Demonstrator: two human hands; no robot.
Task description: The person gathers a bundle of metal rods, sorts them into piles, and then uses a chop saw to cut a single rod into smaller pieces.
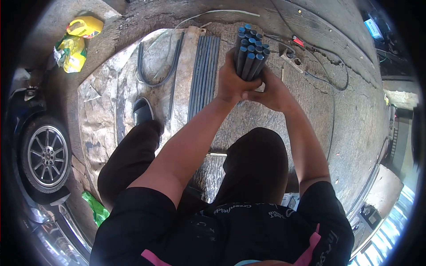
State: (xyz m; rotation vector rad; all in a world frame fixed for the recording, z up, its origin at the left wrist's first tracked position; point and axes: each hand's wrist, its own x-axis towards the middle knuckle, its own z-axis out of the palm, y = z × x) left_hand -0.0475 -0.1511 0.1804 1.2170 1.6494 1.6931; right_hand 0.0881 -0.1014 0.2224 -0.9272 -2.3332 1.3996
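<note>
A bundle of dark rods or tubes with blue ends stands nearly upright in front of me. My left hand wraps round its lower left side. On the right, my right hand cups the lower part, its thumb reaching toward the left hand; the bundle hides most of its fingers. More dark rods lie side by side on a worn, stained sheet, left of my hands. Beyond them are a thin single rod and a U-shaped dark hose or cable.
A socket strip and a red plug with trailing cables lie at the upper right. A yellow container and a yellow-green bag sit upper left. A car wheel and a green bag are at left. My sandalled foot rests on the sheet.
</note>
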